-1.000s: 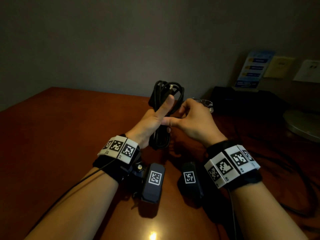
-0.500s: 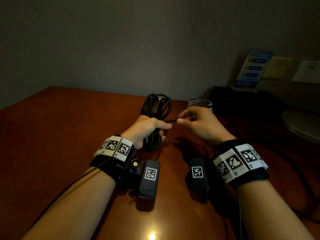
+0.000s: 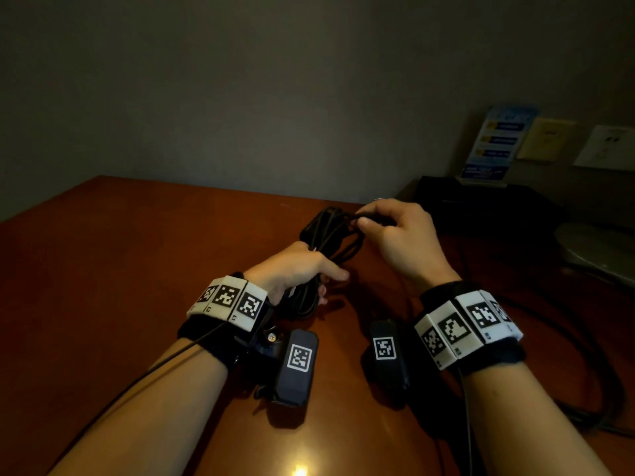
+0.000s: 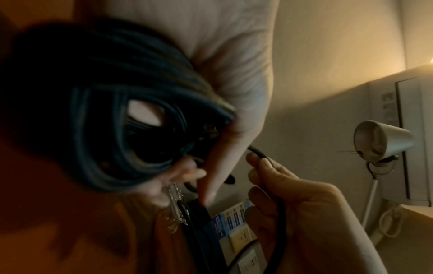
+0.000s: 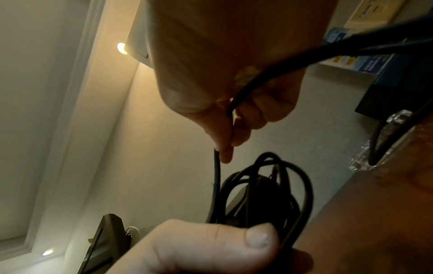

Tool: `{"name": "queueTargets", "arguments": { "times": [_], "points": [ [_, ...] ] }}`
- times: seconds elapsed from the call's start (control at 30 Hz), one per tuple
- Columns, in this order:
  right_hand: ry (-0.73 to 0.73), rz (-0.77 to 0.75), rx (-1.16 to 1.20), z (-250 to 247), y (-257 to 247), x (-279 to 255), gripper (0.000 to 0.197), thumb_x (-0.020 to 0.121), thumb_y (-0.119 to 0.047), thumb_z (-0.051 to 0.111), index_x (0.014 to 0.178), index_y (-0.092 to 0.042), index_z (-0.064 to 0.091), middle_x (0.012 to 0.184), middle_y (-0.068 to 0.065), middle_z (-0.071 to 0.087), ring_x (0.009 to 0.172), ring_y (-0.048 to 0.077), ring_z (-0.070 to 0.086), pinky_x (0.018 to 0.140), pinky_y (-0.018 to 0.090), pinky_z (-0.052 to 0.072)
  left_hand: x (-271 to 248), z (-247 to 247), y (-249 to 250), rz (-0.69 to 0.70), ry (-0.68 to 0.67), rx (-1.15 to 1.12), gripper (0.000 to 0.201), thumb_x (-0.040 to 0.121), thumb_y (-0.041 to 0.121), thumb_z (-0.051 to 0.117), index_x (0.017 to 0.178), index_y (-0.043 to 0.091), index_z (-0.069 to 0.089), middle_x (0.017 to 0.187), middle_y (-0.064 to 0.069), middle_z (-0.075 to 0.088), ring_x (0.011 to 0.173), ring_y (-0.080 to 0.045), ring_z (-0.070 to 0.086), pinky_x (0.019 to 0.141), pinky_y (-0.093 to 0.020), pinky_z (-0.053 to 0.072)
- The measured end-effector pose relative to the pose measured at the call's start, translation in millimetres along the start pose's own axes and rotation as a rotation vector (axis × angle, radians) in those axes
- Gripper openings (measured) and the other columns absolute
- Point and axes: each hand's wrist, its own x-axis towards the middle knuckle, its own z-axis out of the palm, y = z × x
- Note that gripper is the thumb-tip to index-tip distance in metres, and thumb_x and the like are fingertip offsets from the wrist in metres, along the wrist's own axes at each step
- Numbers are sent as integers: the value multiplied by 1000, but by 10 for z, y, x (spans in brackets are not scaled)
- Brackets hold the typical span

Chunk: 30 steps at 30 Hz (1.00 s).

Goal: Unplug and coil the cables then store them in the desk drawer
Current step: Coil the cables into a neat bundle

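A bundle of coiled black cable (image 3: 330,242) (image 4: 98,115) (image 5: 269,189) is held just above the brown desk (image 3: 120,269). My left hand (image 3: 295,273) grips the bundle round its middle, thumb across the strands. My right hand (image 3: 395,231) is at the bundle's far top end and pinches a loose strand of the same cable (image 5: 216,166) between thumb and forefinger. That strand runs back through the right palm (image 4: 279,213) toward the right side of the desk. No drawer is in view.
More black cable (image 3: 591,355) loops across the desk at the right. A black box (image 3: 481,204) with a blue card (image 3: 498,146) stands at the back right below wall sockets (image 3: 608,146). A lamp base (image 3: 598,249) sits far right. A clear glass (image 5: 374,144) stands behind the hands.
Both hands have dropped with the bundle from chest height toward the desk. My right hand has carried the loose strand from the bundle's middle up to its far end.
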Motion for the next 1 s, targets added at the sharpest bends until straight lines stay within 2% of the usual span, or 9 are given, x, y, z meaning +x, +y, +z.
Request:
{"name": "queueTargets", "arguments": {
  "times": [0.2, 0.3, 0.4, 0.53, 0.63, 0.73, 0.83, 0.93, 1.0],
  "points": [
    [99, 48, 104, 22, 33, -5, 10, 81, -17, 75, 89, -19, 70, 81, -4, 70, 81, 11, 68, 77, 31, 54, -63, -4, 4, 0, -105, 107, 39, 81, 2, 74, 113, -5, 54, 52, -6, 54, 43, -15, 52, 50, -29, 50],
    [127, 140, 183, 0, 32, -11, 19, 74, -16, 79, 82, -16, 62, 73, 9, 64, 68, 22, 63, 69, 38, 52, -107, -7, 14, 28, -157, 116, 25, 81, 1, 72, 100, -2, 57, 50, -3, 54, 43, -14, 51, 50, -28, 50],
    [101, 176, 312, -14, 8, -26, 18, 65, -16, 73, 72, -17, 57, 69, 9, 61, 68, 24, 60, 69, 40, 48, -99, -18, 2, 57, -159, 101, 23, 79, -1, 74, 97, -2, 59, 54, -4, 57, 44, -14, 51, 49, -27, 49],
    [47, 154, 492, -67, -54, -45, 10, 73, 0, 60, 79, -8, 60, 66, 5, 58, 55, 9, 57, 55, 21, 43, -63, -42, -29, 87, -149, 45, 17, 77, -2, 76, 89, 1, 63, 64, -8, 58, 46, -15, 50, 51, -29, 50],
    [39, 136, 511, -110, -92, -61, 24, 84, 16, 46, 96, 3, 63, 65, 5, 53, 41, -1, 48, 43, 11, 34, -37, -57, -44, 101, -97, -6, 15, 77, -2, 75, 87, 1, 65, 62, -10, 55, 47, -17, 49, 52, -29, 50],
    [22, 128, 422, -108, -10, -41, 32, 86, 9, 49, 98, -12, 70, 58, -2, 52, 43, 5, 41, 49, 22, 31, 2, -100, -59, 90, -19, -95, 19, 78, 0, 74, 95, 0, 66, 55, -4, 55, 46, -15, 47, 51, -28, 50],
    [63, 126, 291, -88, 98, 18, 24, 87, -9, 59, 95, -27, 71, 67, -8, 60, 56, 7, 51, 61, 30, 42, 41, -162, -81, 54, 18, -173, 17, 77, 5, 76, 89, 3, 65, 58, -2, 53, 45, -13, 47, 51, -27, 48],
    [126, 119, 43, -66, 194, 65, 10, 89, -31, 64, 93, -28, 72, 89, 0, 68, 85, 16, 65, 82, 40, 54, 50, -172, -85, 14, -68, -246, 13, 82, 8, 73, 91, 6, 64, 59, -1, 49, 43, -11, 43, 48, -26, 46],
    [152, 180, -152, -102, 232, 54, 22, 90, -44, 61, 89, -25, 72, 89, 0, 69, 93, 18, 64, 85, 34, 50, 34, -151, -73, -5, -135, -257, 12, 84, 9, 70, 94, 5, 65, 59, 0, 48, 44, -10, 42, 50, -24, 45]
  ]
}}
